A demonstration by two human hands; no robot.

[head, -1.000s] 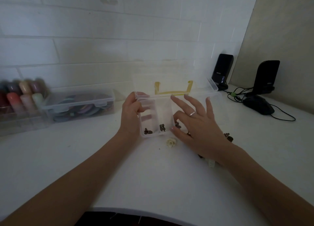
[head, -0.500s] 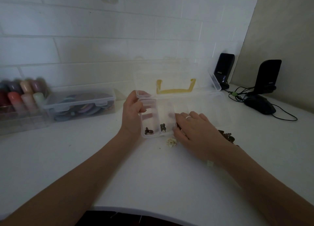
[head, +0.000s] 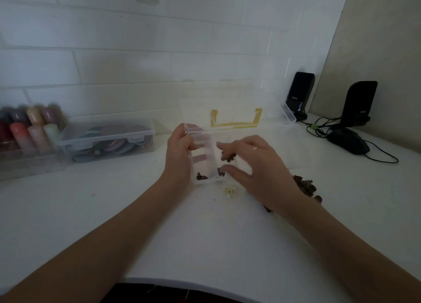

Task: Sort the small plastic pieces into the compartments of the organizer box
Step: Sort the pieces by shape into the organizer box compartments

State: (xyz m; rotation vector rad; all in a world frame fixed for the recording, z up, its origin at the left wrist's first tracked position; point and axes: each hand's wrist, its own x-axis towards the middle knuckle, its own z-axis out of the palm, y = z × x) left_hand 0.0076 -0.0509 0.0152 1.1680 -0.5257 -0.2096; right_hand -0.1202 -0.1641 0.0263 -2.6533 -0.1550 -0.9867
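A small clear organizer box (head: 206, 150) with narrow compartments lies on the white table. My left hand (head: 180, 154) grips its left wall. My right hand (head: 255, 163) hovers over the box's right part and pinches a dark brown plastic piece (head: 228, 157) in its fingertips. One brown piece (head: 201, 177) lies in the near left compartment and another (head: 220, 172) in the one beside it. A pile of brown pieces (head: 305, 185) sits on the table right of my right wrist. A cream piece (head: 229, 191) lies just in front of the box.
A large clear bin with a yellow handle (head: 237, 120) stands behind the organizer. At the left are a lidded clear case of coloured discs (head: 107, 140) and a rack of coloured bottles (head: 29, 131). Two black speakers (head: 360, 104), a mouse (head: 348, 140) and cables occupy the right.
My right hand went down to the table beside the box, then rose over the box with a brown piece in its fingertips. My left hand stayed on the box.
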